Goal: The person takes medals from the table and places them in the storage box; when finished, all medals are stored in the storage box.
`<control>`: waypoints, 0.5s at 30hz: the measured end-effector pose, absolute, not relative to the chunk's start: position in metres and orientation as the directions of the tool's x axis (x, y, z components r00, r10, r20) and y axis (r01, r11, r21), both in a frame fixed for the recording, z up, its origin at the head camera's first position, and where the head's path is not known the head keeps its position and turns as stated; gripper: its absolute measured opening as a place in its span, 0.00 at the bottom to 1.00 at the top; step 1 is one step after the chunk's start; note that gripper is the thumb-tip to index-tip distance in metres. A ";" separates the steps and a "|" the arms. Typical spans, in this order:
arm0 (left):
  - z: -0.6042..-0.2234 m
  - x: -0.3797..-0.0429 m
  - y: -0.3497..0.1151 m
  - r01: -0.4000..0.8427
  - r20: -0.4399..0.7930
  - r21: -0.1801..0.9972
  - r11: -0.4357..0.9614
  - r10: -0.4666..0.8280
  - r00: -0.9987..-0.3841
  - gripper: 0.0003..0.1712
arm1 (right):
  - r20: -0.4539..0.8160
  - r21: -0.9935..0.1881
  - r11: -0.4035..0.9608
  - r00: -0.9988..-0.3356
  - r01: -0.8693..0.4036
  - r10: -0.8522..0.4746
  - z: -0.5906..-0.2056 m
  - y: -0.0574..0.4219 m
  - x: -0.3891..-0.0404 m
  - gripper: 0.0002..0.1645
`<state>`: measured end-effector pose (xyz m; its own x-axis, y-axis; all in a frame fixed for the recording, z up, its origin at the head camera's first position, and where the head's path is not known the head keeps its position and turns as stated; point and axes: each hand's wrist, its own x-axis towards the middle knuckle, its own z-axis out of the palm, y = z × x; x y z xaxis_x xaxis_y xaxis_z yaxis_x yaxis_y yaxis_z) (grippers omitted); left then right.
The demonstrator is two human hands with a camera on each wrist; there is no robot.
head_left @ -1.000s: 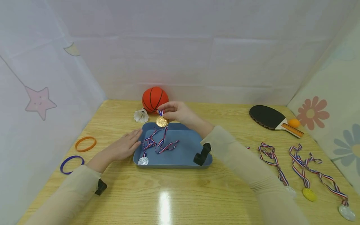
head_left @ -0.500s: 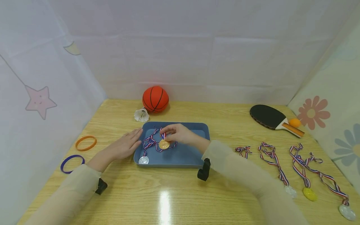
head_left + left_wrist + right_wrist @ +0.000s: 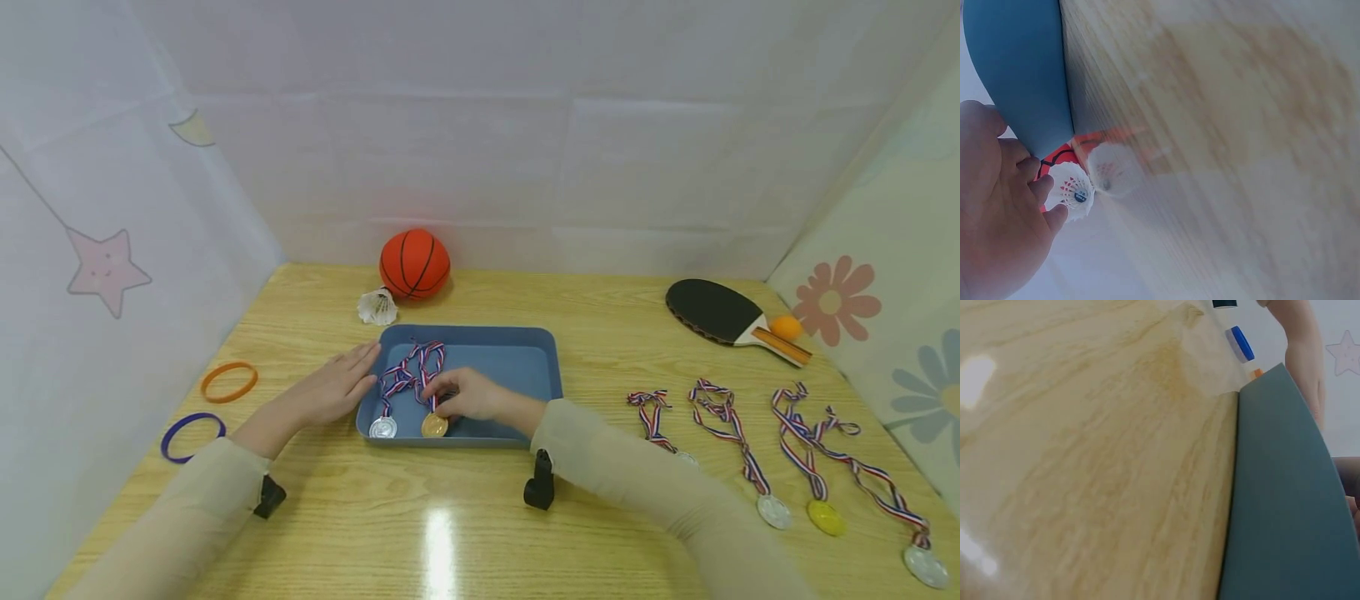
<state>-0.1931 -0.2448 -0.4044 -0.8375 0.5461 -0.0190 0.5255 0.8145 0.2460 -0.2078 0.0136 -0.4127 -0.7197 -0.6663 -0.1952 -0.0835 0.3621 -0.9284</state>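
Note:
A gold medal [image 3: 434,426] on a striped red, white and blue ribbon lies at the front of the blue tray [image 3: 512,367]. My right hand [image 3: 472,395], reaching into the tray, pinches its ribbon just above the disc. Left of it, a silver medal [image 3: 383,428] lies in the tray's front left corner, its ribbon bunched behind it. With fingers straight, my left hand [image 3: 333,390] rests against the tray's left side. In the left wrist view, its fingertips touch the tray wall [image 3: 1025,69]. The tray wall [image 3: 1288,494] hides most of my right hand in the right wrist view.
Behind the tray are a basketball [image 3: 415,264] and a shuttlecock [image 3: 377,307]. An orange wristband [image 3: 228,383] and a purple one [image 3: 192,438] lie at left. At right are several ribboned medals, including a yellow one [image 3: 826,517], a table tennis bat [image 3: 712,312] and an orange ball [image 3: 786,327].
My right hand has brought the gold medal down and toward the front of the tray, laying it beside the silver one. Its ribbon now trails behind it. The left hand has stayed put.

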 end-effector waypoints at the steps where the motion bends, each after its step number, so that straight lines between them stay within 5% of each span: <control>1: -0.404 -0.193 -0.245 0.525 -0.020 0.248 0.814 0.546 -0.838 0.31 | -0.191 -0.922 0.373 -0.717 -0.102 -0.670 -0.414 0.012 -0.207 0.17; 15: -0.404 -0.193 -0.245 0.515 -0.021 0.260 0.817 0.538 -0.842 0.32 | -0.157 -0.893 0.413 -0.738 -0.177 -0.657 -0.418 -0.011 -0.205 0.18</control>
